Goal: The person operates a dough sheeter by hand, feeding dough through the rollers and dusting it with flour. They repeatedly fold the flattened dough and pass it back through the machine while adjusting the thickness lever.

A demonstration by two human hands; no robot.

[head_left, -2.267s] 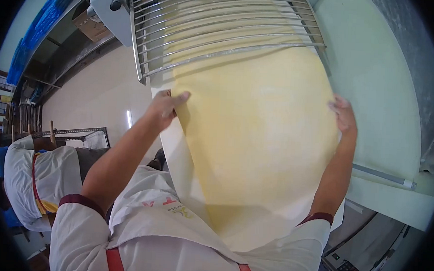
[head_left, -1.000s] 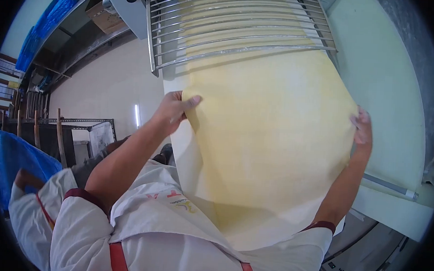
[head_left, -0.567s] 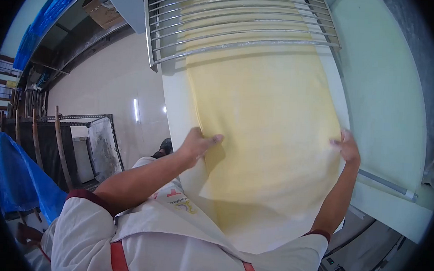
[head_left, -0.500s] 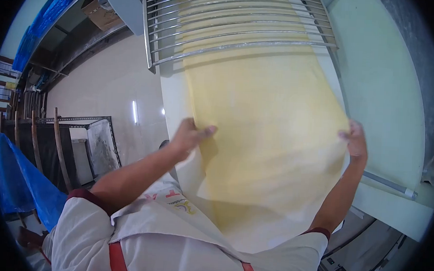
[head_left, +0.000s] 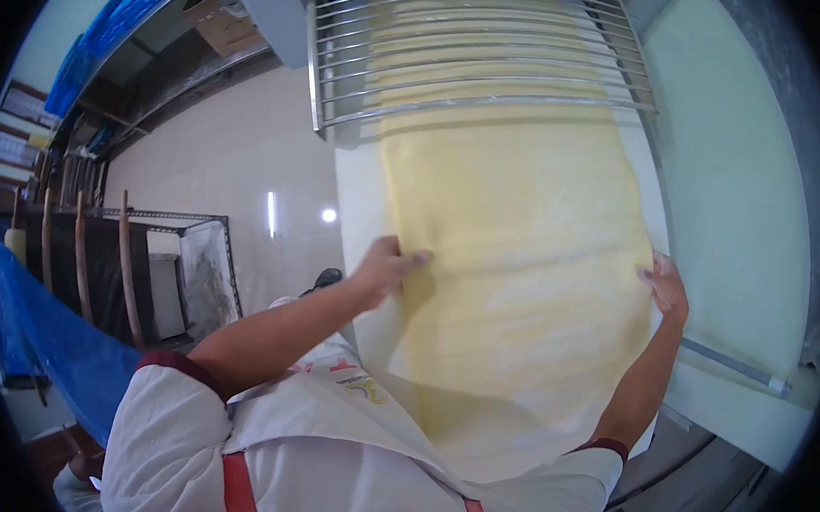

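Observation:
A wide, pale yellow dough sheet [head_left: 514, 215] lies along the white belt [head_left: 360, 184] of a machine, running under a metal bar guard [head_left: 483, 102]. My left hand [head_left: 389, 272] pinches the sheet's left edge, thumb on top and fingers curled at the side. At the right edge, my right hand [head_left: 665, 288] grips the dough the same way, with its thumb over the surface. Faint ripples cross the sheet between my hands. Its near end reaches close to my apron [head_left: 352, 471].
A pale green surface [head_left: 742, 208] borders the belt on the right, with a grey rod [head_left: 736, 366] at its near side. To the left are wooden poles [head_left: 131, 269], a blue plastic sheet [head_left: 62, 349] and a shelf holding a cardboard box [head_left: 223, 24]. Part of another person shows at lower left.
The dough between my hands has settled flatter onto the belt, and its blurred folds have become soft ripples. Both hands still grip the edges. The whole view has shifted slightly.

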